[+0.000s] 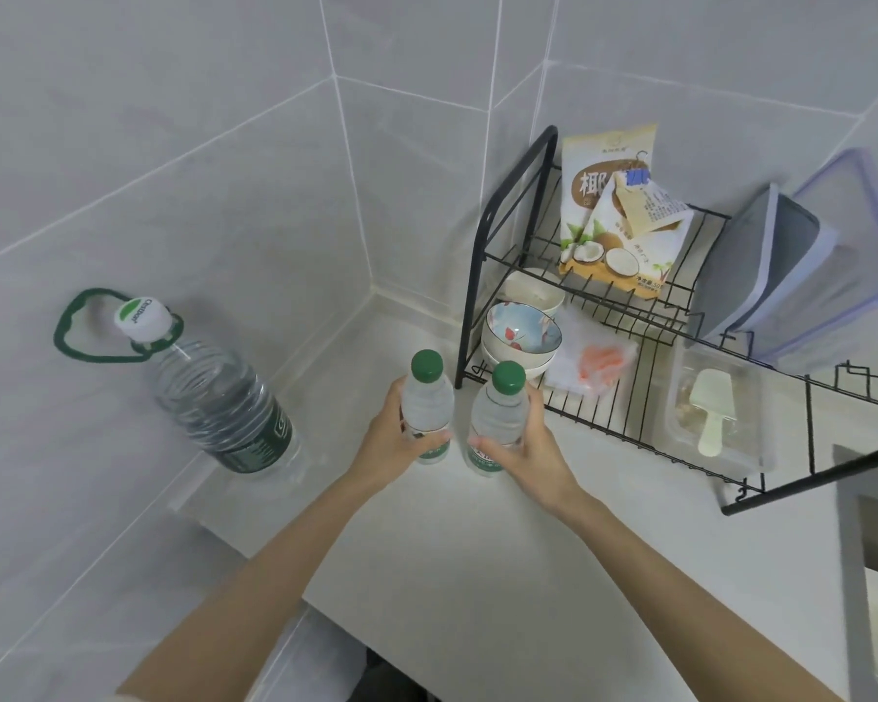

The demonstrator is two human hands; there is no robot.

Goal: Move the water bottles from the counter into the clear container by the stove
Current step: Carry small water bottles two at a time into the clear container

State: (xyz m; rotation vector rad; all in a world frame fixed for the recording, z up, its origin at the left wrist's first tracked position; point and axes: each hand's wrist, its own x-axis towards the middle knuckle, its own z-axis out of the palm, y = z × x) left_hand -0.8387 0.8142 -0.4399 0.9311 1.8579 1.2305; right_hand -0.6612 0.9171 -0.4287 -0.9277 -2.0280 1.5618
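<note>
The left hand was wrapped around one small bottle, fingers curled onto its label. The right hand gripped a second bottle likewise. Both bottles stood upright on the table, just beside the wire rack.

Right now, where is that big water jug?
The big water jug stands at the left of the head view, against the tiled wall, left of the two small bottles.

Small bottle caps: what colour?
Green, both caps, clearest in the head view.
</note>
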